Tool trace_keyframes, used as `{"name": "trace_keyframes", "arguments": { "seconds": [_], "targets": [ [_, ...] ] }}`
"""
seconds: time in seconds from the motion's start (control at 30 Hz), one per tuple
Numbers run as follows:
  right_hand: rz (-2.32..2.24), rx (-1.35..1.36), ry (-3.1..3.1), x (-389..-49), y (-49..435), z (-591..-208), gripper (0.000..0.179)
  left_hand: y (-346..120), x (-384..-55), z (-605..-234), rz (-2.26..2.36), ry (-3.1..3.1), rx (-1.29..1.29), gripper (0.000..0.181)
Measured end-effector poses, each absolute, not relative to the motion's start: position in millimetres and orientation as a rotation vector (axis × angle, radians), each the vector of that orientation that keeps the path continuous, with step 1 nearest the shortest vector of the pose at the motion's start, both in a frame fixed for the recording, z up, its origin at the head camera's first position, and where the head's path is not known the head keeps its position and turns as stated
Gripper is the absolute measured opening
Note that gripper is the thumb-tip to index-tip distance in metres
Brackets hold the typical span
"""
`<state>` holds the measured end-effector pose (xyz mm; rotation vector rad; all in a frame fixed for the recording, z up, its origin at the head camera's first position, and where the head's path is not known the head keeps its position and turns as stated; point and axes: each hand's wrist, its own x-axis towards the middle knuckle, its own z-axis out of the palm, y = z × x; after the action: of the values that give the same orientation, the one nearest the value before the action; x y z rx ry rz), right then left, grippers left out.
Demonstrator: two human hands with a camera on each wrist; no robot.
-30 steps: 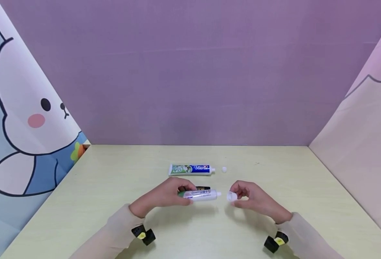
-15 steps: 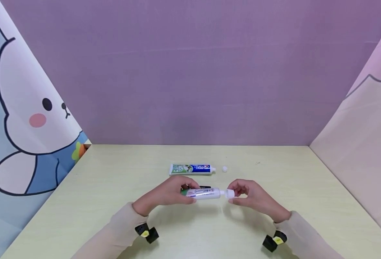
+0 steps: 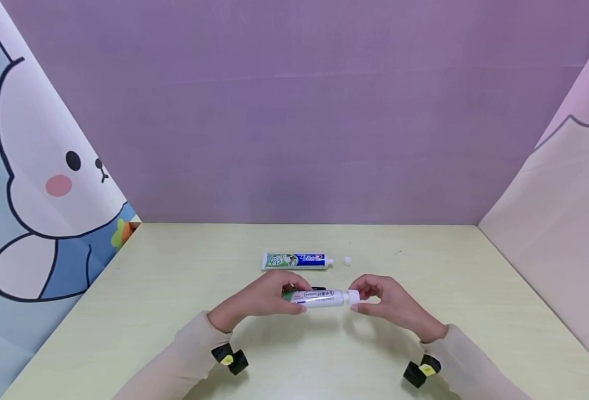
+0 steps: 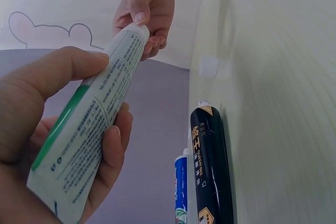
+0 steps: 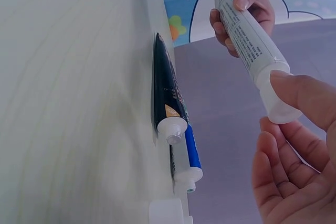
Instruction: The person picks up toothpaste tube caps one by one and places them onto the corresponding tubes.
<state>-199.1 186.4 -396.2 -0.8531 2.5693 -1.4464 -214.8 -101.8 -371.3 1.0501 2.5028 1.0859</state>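
My left hand (image 3: 269, 294) grips a white and green toothpaste tube (image 3: 322, 299) around its body, thumb on the near side, and holds it level above the table. At the tube's right end my right hand (image 3: 389, 303) pinches a white cap (image 3: 354, 296) between thumb and fingers. The cap sits over the nozzle, in line with the tube; in the right wrist view the thumb (image 5: 299, 93) covers part of the joint. Behind the held tube lies a black toothpaste tube (image 4: 212, 166), uncapped, mostly hidden in the head view.
Farther back, a blue and green toothpaste tube (image 3: 294, 261) lies uncapped, its nozzle pointing right. A small white cap (image 3: 347, 261) rests just beyond that nozzle. In the right wrist view, a white cap (image 5: 167, 212) stands near the bottom edge. A purple panel (image 3: 294, 111) closes off the table's back.
The right hand has moved slightly left, bringing the cap from apart from the tube onto its nozzle, now closer to the shoulder. The left hand has shifted a little right with the tube.
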Motion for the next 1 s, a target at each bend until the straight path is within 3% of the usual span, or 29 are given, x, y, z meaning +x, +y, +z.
{"name": "trace_keyframes", "arguments": {
  "seconds": [1.0],
  "targets": [
    [-1.466,-0.917,2.619,-201.8,184.7,-400.1,0.022,-95.9,-220.4,-372.5,1.069,2.519,1.069,0.029]
  ]
}}
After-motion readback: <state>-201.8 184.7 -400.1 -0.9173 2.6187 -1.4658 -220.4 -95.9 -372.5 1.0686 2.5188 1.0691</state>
